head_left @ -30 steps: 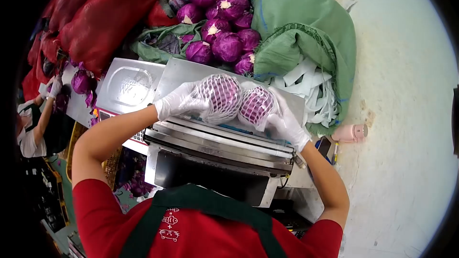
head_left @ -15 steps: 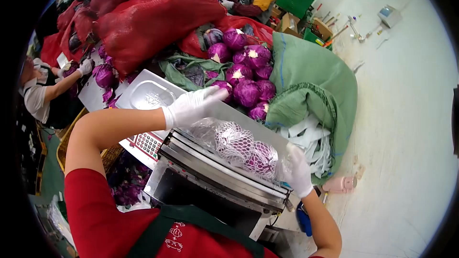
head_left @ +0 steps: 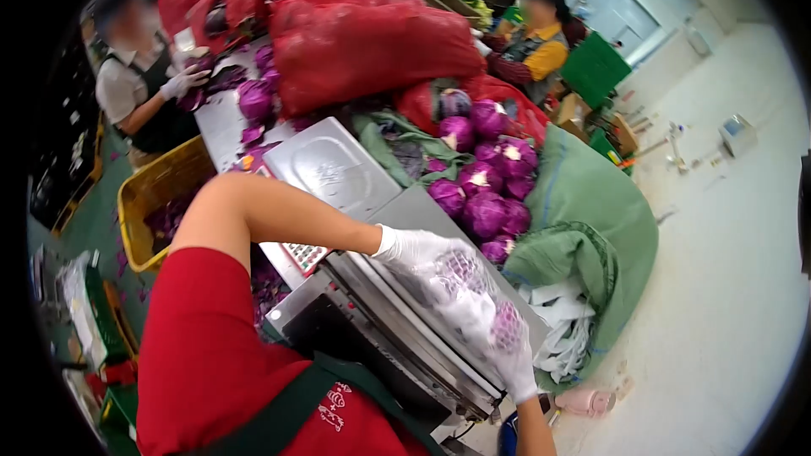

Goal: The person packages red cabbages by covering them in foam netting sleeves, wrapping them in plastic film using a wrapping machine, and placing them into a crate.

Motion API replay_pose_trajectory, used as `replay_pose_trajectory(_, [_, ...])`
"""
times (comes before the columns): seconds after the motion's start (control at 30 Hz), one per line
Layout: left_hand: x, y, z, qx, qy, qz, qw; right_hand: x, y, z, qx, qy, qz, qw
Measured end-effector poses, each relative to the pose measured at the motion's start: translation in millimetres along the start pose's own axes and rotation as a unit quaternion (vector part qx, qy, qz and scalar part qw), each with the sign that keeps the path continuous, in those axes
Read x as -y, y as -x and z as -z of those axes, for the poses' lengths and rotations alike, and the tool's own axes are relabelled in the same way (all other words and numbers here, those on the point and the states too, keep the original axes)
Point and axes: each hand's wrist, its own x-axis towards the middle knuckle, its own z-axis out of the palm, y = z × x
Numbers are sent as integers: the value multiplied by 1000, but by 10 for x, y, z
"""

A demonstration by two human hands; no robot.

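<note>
Two purple cabbages in white foam nets (head_left: 508,326), inside clear plastic, lie along the far side of a bag sealer (head_left: 397,317). My left hand (head_left: 416,250), in a white glove, is on the left end of this pack, its fingers blurring into the net and film. Around the right end, my gloved right hand (head_left: 514,367) is closed on the plastic. Behind the pack is a metal plate (head_left: 414,213), and to the left stands a scale (head_left: 325,165) with a keypad.
Loose purple cabbages (head_left: 486,213) are piled beyond the plate. A green sack (head_left: 596,194) with white foam nets (head_left: 562,333) stands at right. Large red mesh sacks (head_left: 372,51) fill the back. A yellow crate (head_left: 139,203) is at left. Two co-workers (head_left: 135,84) stand across the table.
My left hand has come down from above the left end onto the pack. My right hand remains at the right end. The view has swung left and up.
</note>
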Motion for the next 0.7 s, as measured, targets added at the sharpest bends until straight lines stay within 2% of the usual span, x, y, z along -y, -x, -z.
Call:
replay_pose_trajectory(0.07, [-278, 211, -82, 169, 139, 46, 975, 305, 268, 61, 188, -149, -67, 968])
replay_pose_trajectory(0.1, [-549, 447, -144, 176, 235, 215, 932, 361, 488, 16, 211, -206, -126, 947])
replay_pose_trajectory(0.13, [-738, 680, -216, 178, 322, 372, 852, 247, 747, -140, 225, -234, -154, 933])
replay_pose_trajectory(0.17, [-708, 866, -347, 190, 408, 408, 794, 130, 1005, -298, 237, -259, -182, 918])
replay_pose_trajectory(0.23, [-558, 1179, -579, 194, 495, 438, 725, -352, 1353, -799, 163, -485, -290, 809])
replay_pose_trajectory(0.27, [-394, 1296, -658, 197, 439, 319, 816, -360, 1336, -906, 168, -483, -291, 809])
replay_pose_trajectory(0.3, [-183, 1394, -746, 197, 373, 194, 886, -321, 1334, -991, 196, -510, -291, 785])
replay_pose_trajectory(0.33, [58, 1467, -857, 196, 301, 64, 931, -271, 1360, -1057, 220, -536, -296, 759])
replay_pose_trajectory(0.37, [299, 1522, -981, 189, 224, -69, 954, -231, 1392, -1117, 242, -562, -302, 731])
replay_pose_trajectory(0.4, [382, 1545, -1067, 177, 145, -200, 953, -218, 1422, -1185, 261, -589, -308, 700])
replay_pose_trajectory(0.43, [476, 1592, -1154, 181, 191, -169, 950, -324, 1425, -1290, 267, -617, -310, 672])
replay_pose_trajectory(0.47, [274, 1598, -1113, 200, 294, -37, 934, -432, 1453, -1368, 266, -647, -314, 642])
replay_pose_trajectory(0.5, [-4, 1561, -1038, 211, 444, 158, 856, -401, 1497, -1376, 257, -667, -324, 620])
replay_pose_trajectory(0.53, [-124, 1578, -995, 187, 519, 284, 784, -488, 1547, -1402, 261, -675, -339, 601])
replay_pose_trajectory(0.57, [-181, 1626, -999, 148, 548, 367, 737, -577, 1598, -1429, 264, -683, -354, 581])
replay_pose_trajectory(0.6, [-49, 1751, -1044, 101, 551, 395, 729, -244, 1601, -1314, 284, -680, -344, 581])
replay_pose_trajectory(0.63, [84, 1876, -1089, 52, 552, 420, 719, -704, 1775, -1479, 344, -707, -204, 584])
replay_pose_trajectory(0.67, [119, 1924, -1040, 25, 467, 528, 708, -814, 1899, -1513, 366, -713, -129, 584])
replay_pose_trajectory(0.7, [-204, 1971, -952, -33, 432, 504, 747, -927, 2027, -1547, 382, -718, -55, 579])
